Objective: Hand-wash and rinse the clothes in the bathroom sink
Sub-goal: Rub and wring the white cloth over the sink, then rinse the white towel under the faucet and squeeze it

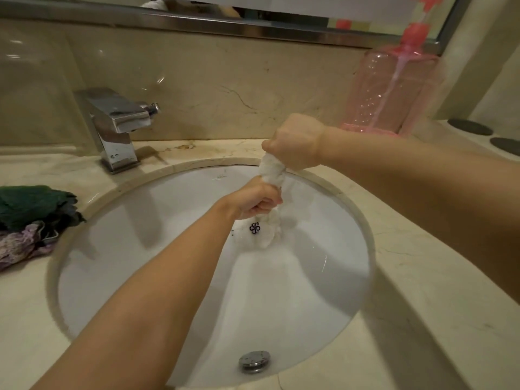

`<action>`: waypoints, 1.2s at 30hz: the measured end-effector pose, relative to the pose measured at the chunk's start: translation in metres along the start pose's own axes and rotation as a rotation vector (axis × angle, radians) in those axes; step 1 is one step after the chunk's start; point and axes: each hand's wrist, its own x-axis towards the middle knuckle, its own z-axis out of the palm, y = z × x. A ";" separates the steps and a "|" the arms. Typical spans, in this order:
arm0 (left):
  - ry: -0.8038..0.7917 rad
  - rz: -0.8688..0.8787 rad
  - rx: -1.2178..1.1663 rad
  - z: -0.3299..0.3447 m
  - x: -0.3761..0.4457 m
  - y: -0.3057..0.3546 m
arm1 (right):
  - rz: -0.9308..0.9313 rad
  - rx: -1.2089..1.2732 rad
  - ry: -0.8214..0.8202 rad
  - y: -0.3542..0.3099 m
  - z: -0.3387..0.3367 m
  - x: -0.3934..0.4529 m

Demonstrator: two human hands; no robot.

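Head view: the white cloth (268, 192) runs upright between the fists, right hand (295, 142) gripping directly above left hand (257, 199), over the sink (140, 249).

A bathroom: white sink (118, 266), chrome faucet (118, 128), marble counter (422, 277), mirror (281, 9)

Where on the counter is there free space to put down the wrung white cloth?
Bare counter lies right of the sink, in front of the pink bottle. It is crowded on the left, where the dark green and purple clothes lie below the faucet. Both the left hand and right hand grip the white cloth.
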 end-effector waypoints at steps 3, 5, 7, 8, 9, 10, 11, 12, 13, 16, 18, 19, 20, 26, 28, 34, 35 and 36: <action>-0.005 -0.008 -0.019 0.009 -0.001 -0.005 | 0.002 -0.013 -0.006 -0.002 0.001 -0.006; 0.017 -0.025 0.055 0.010 -0.002 -0.006 | 0.032 0.005 -0.026 -0.004 0.005 -0.012; 0.021 -0.064 0.162 0.010 -0.006 -0.002 | 0.081 0.070 -0.047 -0.007 0.009 -0.021; 0.013 -0.081 0.230 0.010 -0.010 0.001 | 0.104 0.117 -0.050 -0.009 0.011 -0.025; 0.002 -0.093 0.303 0.009 -0.014 0.005 | 0.130 0.169 -0.049 -0.012 0.013 -0.030; -0.001 -0.099 0.380 0.008 -0.020 0.009 | 0.159 0.228 -0.051 -0.014 0.016 -0.033; 0.003 -0.094 0.458 0.005 -0.025 0.012 | 0.188 0.291 -0.046 -0.018 0.019 -0.036; 0.015 -0.086 0.531 0.003 -0.032 0.015 | 0.218 0.354 -0.046 -0.022 0.021 -0.039; 0.027 -0.076 0.582 0.001 -0.040 0.017 | 0.246 0.423 -0.038 -0.026 0.023 -0.041; 0.073 -0.058 0.696 -0.008 -0.063 0.021 | 0.287 0.660 -0.039 -0.039 0.026 -0.043; 0.120 -0.061 0.757 -0.012 -0.083 0.024 | 0.299 0.845 -0.044 -0.049 0.021 -0.044; 0.145 -0.067 0.775 -0.015 -0.094 0.026 | 0.296 0.947 -0.034 -0.053 0.016 -0.045; 0.173 -0.073 0.785 -0.018 -0.105 0.028 | 0.286 1.042 -0.018 -0.059 0.010 -0.044; 0.431 -0.010 0.850 -0.048 -0.201 0.044 | 0.087 1.326 0.128 -0.100 -0.040 -0.026; 0.555 0.061 0.851 -0.058 -0.243 0.048 | -0.002 1.345 0.179 -0.117 -0.061 -0.017; 0.886 0.189 0.761 -0.075 -0.364 0.051 | -0.208 1.289 0.458 -0.180 -0.122 0.018; 0.935 0.186 0.797 -0.078 -0.381 0.049 | -0.233 1.269 0.513 -0.189 -0.132 0.023; 0.975 0.165 0.835 -0.081 -0.397 0.045 | -0.249 1.227 0.558 -0.197 -0.140 0.028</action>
